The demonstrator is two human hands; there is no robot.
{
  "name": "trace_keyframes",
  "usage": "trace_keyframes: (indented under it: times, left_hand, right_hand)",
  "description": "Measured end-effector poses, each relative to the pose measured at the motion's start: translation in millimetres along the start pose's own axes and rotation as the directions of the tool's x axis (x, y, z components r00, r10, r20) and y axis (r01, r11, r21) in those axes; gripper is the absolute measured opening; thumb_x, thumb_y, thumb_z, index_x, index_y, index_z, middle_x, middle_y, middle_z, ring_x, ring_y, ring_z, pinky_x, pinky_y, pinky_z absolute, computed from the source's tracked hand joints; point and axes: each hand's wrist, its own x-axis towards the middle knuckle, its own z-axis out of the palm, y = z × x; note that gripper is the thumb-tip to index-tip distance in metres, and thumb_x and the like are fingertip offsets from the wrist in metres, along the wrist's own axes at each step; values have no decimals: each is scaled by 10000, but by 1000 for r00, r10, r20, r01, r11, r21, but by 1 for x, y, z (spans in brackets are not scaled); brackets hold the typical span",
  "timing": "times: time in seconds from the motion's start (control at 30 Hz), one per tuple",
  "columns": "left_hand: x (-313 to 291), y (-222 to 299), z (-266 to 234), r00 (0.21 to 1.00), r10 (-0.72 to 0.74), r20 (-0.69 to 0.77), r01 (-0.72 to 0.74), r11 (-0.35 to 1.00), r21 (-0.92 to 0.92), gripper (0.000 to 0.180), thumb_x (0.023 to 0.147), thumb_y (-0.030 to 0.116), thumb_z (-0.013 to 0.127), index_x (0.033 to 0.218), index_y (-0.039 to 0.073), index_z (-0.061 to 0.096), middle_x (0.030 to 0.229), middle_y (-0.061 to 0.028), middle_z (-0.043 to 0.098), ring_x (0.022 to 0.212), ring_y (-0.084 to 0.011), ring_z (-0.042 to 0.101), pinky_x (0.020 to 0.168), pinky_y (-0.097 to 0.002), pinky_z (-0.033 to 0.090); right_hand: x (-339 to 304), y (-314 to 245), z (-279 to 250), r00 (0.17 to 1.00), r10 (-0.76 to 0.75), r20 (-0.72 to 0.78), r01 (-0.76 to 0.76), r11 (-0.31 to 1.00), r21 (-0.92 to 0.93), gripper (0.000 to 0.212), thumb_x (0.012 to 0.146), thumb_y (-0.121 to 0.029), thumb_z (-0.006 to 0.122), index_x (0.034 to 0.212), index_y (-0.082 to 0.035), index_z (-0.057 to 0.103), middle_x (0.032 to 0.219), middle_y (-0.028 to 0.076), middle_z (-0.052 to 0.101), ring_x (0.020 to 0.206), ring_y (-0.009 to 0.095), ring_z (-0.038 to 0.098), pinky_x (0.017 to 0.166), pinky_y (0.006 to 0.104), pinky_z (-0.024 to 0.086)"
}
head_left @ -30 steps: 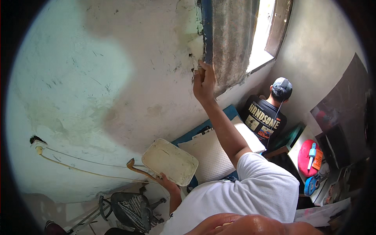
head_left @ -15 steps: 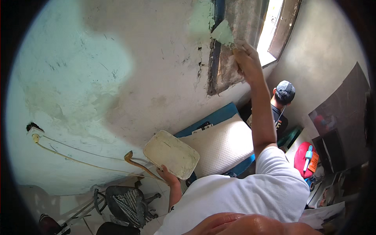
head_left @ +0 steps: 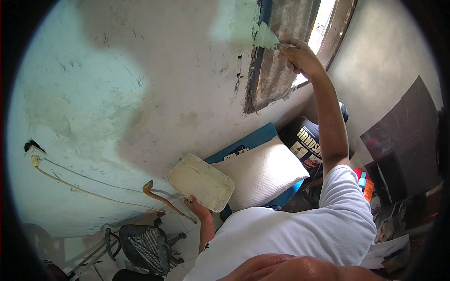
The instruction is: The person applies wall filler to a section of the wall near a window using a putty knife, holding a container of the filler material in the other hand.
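My right hand (head_left: pixel 302 58) is raised, closed around the handle of a putty knife (head_left: pixel 266 38). Its broad triangular blade, coated in pale green, lies at the left edge of the window frame (head_left: pixel 251 86), where the plaster is ragged. Whether the blade presses on the wall or sits just off it, I cannot tell. Low at my front, my left hand (head_left: pixel 199 210) grips the near edge of a shallow, cream plastic tub (head_left: pixel 201 182) smeared with filler. Most of the left fingers are hidden beneath the tub.
A white quilted pillow (head_left: pixel 262 175) leans over a blue board (head_left: pixel 241 143) below the window. Beyond my right arm, a person in a dark shirt (head_left: pixel 302 140) bends low. A curved wooden handle (head_left: pixel 161 199), a wall cable (head_left: pixel 79 189) and a black chair (head_left: pixel 145 246) are at left.
My right hand has shifted slightly right, and the putty knife's blade has turned, staying by the frame edge. The other person has bent over, showing more of the shirt's back. The tub stays held.
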Motion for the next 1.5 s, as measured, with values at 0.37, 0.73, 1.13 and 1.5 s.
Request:
trace_keyframes:
  times: [0.37, 0.73, 1.13, 1.5]
  left_hand:
    - [-3, 13, 2, 999, -33, -31, 33, 999, 3, 510, 1016, 259, 462, 1365, -65, 281, 1307, -256, 426, 1166, -338, 536, 958, -424, 479]
    - [16, 27, -32, 992, -98, 77, 103, 992, -67, 535, 1006, 265, 479, 1373, -56, 257, 1304, -253, 430, 1196, -339, 517, 982, -437, 472]
    - [67, 50, -124, 990, -104, 93, 104, 995, 2, 570, 1014, 214, 454, 1462, -18, 189, 1414, -231, 372, 1246, -356, 476, 1005, -469, 450]
    - [85, 75, -137, 988, -131, 80, 128, 991, 37, 609, 995, 288, 470, 1434, -51, 219, 1371, -267, 381, 1224, -359, 488, 996, -461, 454]
  right_hand:
    - [19, -37, -1, 993, 71, 99, -55, 986, -159, 425, 894, -139, 543, 1298, -14, 497, 786, 80, 639, 472, 84, 513, 355, 233, 361]
    - [9, -54, 63, 991, 96, -95, -126, 904, -409, 449, 843, -105, 493, 1274, 19, 511, 821, 109, 619, 446, 111, 478, 357, 271, 387]
    - [36, -38, 58, 931, 237, -277, -319, 896, -308, 153, 880, -68, 493, 1030, -70, 525, 838, 93, 586, 496, 120, 477, 375, 278, 320]
    - [61, -19, 169, 924, -38, -381, -101, 935, -339, 248, 894, -105, 534, 1096, 38, 521, 719, 115, 589, 515, 193, 588, 403, 326, 454]
